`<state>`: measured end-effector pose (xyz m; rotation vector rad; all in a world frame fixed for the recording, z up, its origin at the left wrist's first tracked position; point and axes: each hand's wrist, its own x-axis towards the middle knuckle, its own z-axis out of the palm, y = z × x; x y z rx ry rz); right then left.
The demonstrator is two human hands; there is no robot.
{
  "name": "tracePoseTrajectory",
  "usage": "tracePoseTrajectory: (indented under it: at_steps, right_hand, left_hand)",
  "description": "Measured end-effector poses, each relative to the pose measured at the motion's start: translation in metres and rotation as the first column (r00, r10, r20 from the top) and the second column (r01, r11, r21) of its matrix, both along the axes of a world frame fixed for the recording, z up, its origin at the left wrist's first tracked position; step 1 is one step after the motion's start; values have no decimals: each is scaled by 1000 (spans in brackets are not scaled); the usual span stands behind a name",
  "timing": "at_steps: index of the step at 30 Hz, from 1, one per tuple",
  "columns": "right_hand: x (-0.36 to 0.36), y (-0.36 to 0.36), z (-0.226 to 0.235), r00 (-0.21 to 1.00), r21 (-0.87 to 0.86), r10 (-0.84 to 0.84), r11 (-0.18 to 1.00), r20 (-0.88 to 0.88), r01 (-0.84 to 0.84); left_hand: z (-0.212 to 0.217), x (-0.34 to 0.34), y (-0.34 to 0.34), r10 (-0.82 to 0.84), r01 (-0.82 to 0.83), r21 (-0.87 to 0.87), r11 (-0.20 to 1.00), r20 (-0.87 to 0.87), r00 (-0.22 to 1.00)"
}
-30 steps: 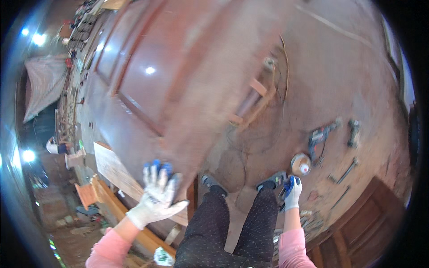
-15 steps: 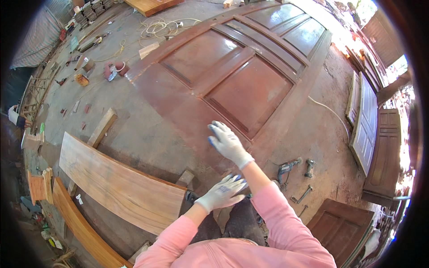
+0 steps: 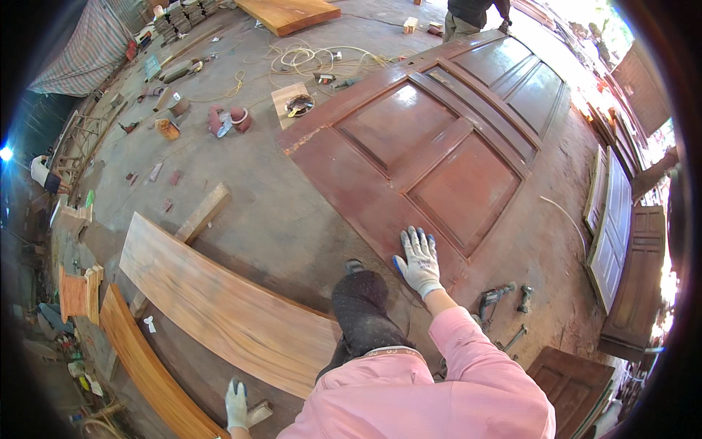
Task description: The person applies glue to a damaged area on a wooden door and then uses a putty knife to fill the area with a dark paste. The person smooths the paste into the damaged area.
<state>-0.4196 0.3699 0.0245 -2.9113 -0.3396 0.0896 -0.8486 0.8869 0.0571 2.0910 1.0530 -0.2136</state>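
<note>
A brown panelled door (image 3: pixel 369 196) lies tilted across the view, its near end in front of me. My right hand (image 3: pixel 420 265), in a white glove with blue fingertips, rests on or just over the door's near end, its fingers stretched and spread; I cannot tell whether it presses on the wood. My left hand (image 3: pixel 236 407), gloved the same way, hangs low at the left, partly cut off by the lower edge. Its fingers point ahead with nothing visible in them. Nearest to it are a short wood block (image 3: pixel 259 413) and a pale wooden plank (image 3: pixel 234 304).
A narrower plank (image 3: pixel 157 369) lies further left. Power drills (image 3: pixel 495 296) sit right of the door, near a stacked dark panel (image 3: pixel 572 384). White panelled doors (image 3: pixel 611 227) lean at the right. Another person (image 3: pixel 472 16) stands at the door's far end. Coiled cable (image 3: pixel 307 58) lies beyond.
My hands have moved apart: the left went down and left, the right onto or over the door's near end. The view has shifted, and a person now shows at the far end.
</note>
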Motion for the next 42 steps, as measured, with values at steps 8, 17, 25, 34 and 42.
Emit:
tracePoseTrajectory:
  at_steps: [8, 17, 25, 34, 42]
  right_hand:
    - [41, 44, -12, 984, -164, 80, 981, -161, -107]
    - [265, 205, -2, 988, 32, 139, 990, -63, -137]
    - [280, 209, 8, 978, 152, 132, 983, -160, -108]
    - [360, 219, 10, 991, 316, -131, 942, 31, 115]
    - [560, 248, 36, 913, 219, -371, 918, 171, 332]
  left_hand:
    - [7, 129, -1, -103, 101, -284, 953, 8, 995]
    - [57, 448, 57, 6, 29, -195, 980, 174, 985]
    - [9, 488, 131, -694, 701, 119, 703, -100, 713]
    - [-72, 717, 229, -919, 897, 292, 331, -116, 377]
    - [-259, 1084, 238, -968, 940, 251, 231, -37, 248]
